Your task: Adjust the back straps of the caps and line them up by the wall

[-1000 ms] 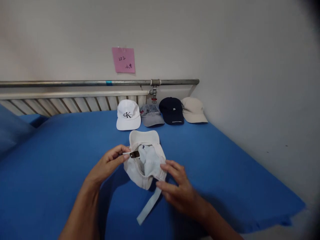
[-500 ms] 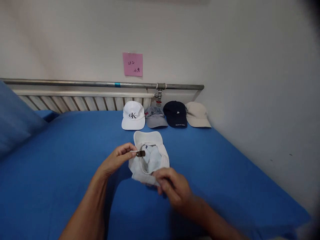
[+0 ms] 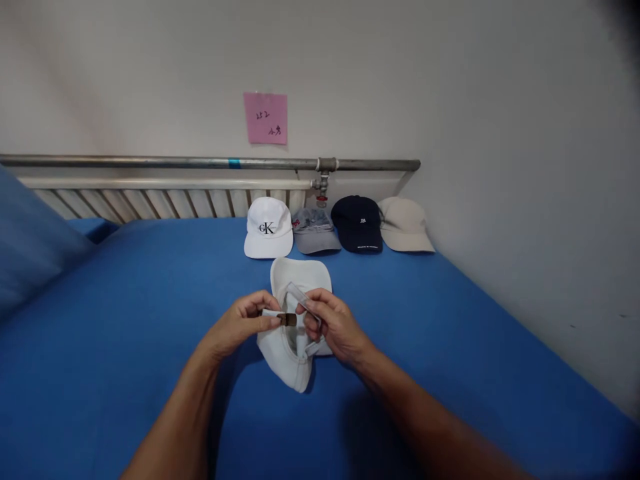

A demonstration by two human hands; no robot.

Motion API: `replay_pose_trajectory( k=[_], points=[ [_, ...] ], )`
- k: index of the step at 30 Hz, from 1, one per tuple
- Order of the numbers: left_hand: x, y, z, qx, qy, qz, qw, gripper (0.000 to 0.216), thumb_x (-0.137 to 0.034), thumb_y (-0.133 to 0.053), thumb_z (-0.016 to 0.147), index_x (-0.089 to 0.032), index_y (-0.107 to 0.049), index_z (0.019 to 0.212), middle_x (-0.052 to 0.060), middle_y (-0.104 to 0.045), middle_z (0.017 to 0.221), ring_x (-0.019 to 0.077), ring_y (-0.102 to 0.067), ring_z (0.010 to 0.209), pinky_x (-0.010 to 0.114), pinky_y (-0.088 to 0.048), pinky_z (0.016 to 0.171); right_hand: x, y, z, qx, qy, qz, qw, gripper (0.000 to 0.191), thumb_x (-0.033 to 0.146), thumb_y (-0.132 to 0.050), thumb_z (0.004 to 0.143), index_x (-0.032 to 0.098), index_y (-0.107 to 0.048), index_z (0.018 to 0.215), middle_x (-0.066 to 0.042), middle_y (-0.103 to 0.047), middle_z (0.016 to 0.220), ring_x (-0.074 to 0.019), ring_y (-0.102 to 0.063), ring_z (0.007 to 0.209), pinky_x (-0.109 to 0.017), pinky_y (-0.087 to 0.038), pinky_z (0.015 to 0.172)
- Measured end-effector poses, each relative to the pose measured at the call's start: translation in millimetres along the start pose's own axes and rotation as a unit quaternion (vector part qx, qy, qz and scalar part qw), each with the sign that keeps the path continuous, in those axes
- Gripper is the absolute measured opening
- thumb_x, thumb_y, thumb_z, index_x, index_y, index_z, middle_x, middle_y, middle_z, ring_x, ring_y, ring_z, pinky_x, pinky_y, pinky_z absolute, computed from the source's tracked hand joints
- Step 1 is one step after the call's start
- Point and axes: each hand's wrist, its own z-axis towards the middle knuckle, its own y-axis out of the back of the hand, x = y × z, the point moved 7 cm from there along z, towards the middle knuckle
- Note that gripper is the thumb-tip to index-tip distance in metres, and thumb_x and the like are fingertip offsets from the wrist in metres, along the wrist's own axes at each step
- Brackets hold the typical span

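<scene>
A white baseball cap (image 3: 283, 357) lies upturned on the blue sheet, its brim pointing toward the wall and its inside partly showing. My left hand (image 3: 245, 321) pinches one end of the back strap, where a dark brownish buckle (image 3: 289, 320) sticks out past the fingertips. Between the thumb and fingers of my right hand (image 3: 333, 323) is the loose white strap (image 3: 299, 293), its free end pointing up and left over the cap. Strap and buckle are apart.
Along the back stand a white cap with black letters (image 3: 269, 230), a grey cap (image 3: 316, 233), a navy cap (image 3: 357, 223) and a beige cap (image 3: 406, 225). Behind them run a radiator (image 3: 175, 202) and a metal pipe (image 3: 165, 162). A wall (image 3: 525, 200) rises on the right.
My right hand has moved up from the cap's lower right edge and now holds the loose strap close to the buckle. The cap's back has folded into a point. My left hand keeps its pinch.
</scene>
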Motion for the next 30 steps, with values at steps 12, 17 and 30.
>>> replay_pose_trajectory(
  k=[12, 17, 30],
  points=[
    [4, -13, 4, 0.042, 0.024, 0.007, 0.999, 0.021, -0.024, -0.076, 0.072, -0.017, -0.069, 0.09, 0.003, -0.069, 0.087, 0.0154, -0.063, 0.079, 0.026, -0.047, 0.074, -1, -13, -11, 0.046, 0.016, -0.071, 0.996, 0.016, 0.033, -0.066, 0.078, 0.018, -0.06, 0.081, 0.003, -0.061, 0.066, -0.0056, -0.051, 0.047, -0.017, -0.039, 0.043],
    [11, 1, 2, 0.009, 0.053, -0.017, 0.998, 0.018, -0.025, -0.08, 0.067, -0.017, -0.07, 0.08, 0.0, -0.068, 0.074, 0.0112, -0.058, 0.064, 0.022, -0.043, 0.062, 0, -5, -11, 0.034, -0.017, -0.028, 0.999, 0.019, 0.033, -0.07, 0.074, 0.019, -0.06, 0.082, 0.009, -0.046, 0.052, -0.0015, -0.03, 0.036, -0.015, -0.021, 0.035],
    [11, 0, 3, 0.015, 0.022, -0.107, 0.994, 0.02, -0.027, -0.081, 0.067, -0.015, -0.07, 0.079, 0.001, -0.068, 0.074, 0.0091, -0.056, 0.061, 0.02, -0.041, 0.058, -6, -3, -6, 0.049, -0.041, -0.014, 0.998, 0.021, 0.035, -0.068, 0.074, 0.017, -0.057, 0.075, 0.006, -0.051, 0.05, -0.0053, -0.041, 0.042, -0.018, -0.03, 0.043]
  ],
)
